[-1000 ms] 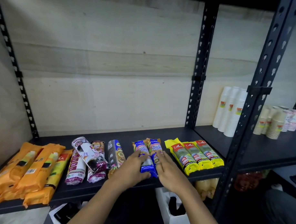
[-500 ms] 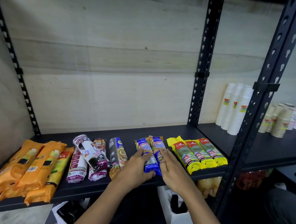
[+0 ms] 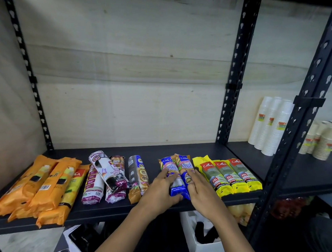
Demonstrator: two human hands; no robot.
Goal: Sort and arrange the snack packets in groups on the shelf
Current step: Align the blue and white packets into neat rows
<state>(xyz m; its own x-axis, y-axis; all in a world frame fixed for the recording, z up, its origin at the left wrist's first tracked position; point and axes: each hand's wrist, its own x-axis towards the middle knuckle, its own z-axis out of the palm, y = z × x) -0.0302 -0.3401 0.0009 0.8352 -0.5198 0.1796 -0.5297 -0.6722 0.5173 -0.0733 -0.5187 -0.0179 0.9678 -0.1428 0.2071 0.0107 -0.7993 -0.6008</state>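
You are pressing your left hand and right hand flat against the two blue packets on the shelf, fingers spread wide and gripping nothing, apparently squaring the pair together as a group. They are lying between the mixed packets and the yellow packets, with the orange packets grouped at far left.

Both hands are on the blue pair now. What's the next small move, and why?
Probably release the two blue packets and square up the white-and-purple packet lying slanted across its neighbours. The left hand and right hand flank the blue pair, which already sits side by side, like the yellow packets.
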